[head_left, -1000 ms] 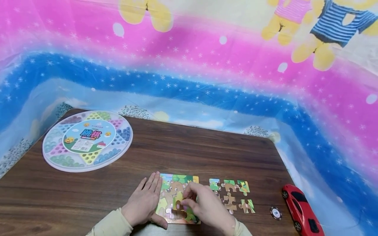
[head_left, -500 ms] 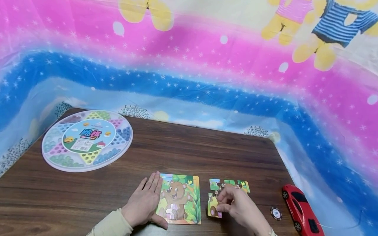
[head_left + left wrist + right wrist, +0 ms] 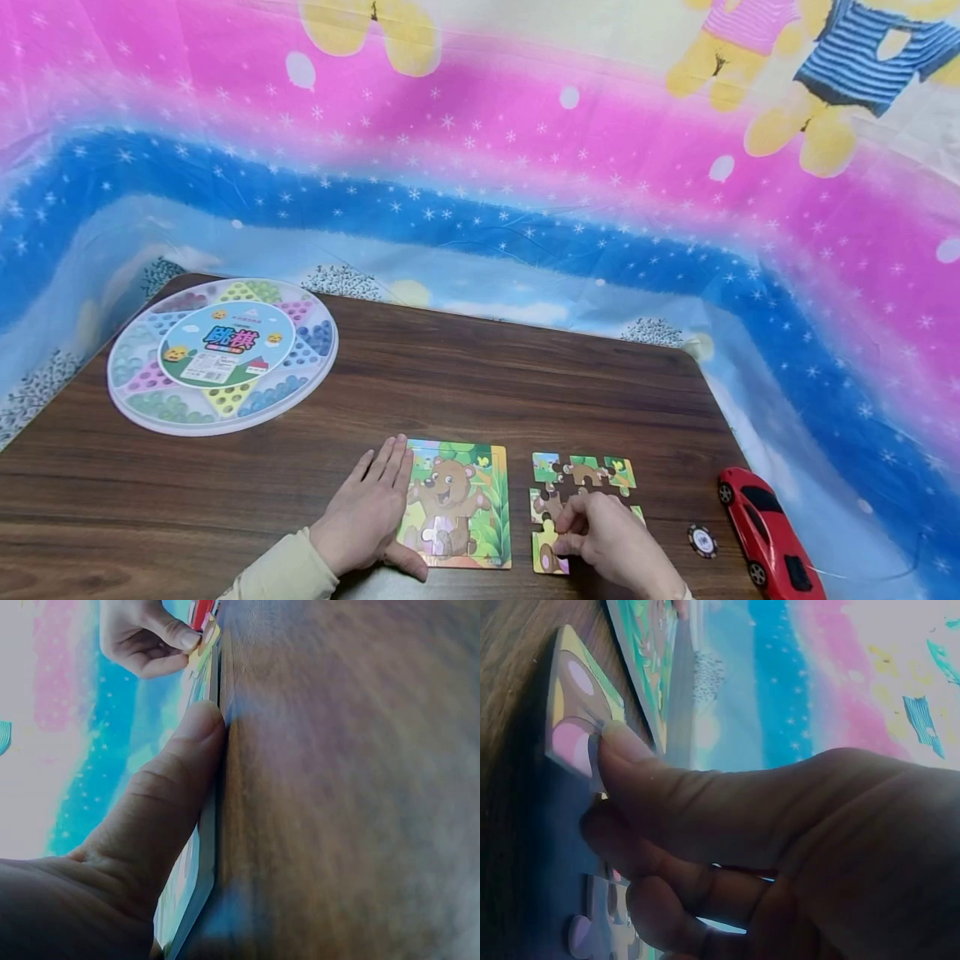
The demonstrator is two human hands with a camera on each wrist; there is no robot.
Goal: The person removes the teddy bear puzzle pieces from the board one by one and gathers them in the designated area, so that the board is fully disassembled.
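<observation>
My right hand pinches a jigsaw piece between thumb and fingers, low over the table at the near left corner of the loose pieces. Up close in the right wrist view, this piece shows brown, pink and yellow printing and stands tilted. The bear jigsaw puzzle lies flat to the left, its picture filled in within the frame. My left hand rests along its left edge with straight fingers, and the thumb lies along its near edge.
Several loose jigsaw pieces lie in rows right of the puzzle, partly behind my right hand. Farther right are a poker chip and a red toy car. A round Chinese checkers set sits at the back left. A printed cloth hangs behind the table.
My right hand has carried the piece from over the puzzle rightward to the loose pieces, then lower toward the near side. The left hand has stayed in place.
</observation>
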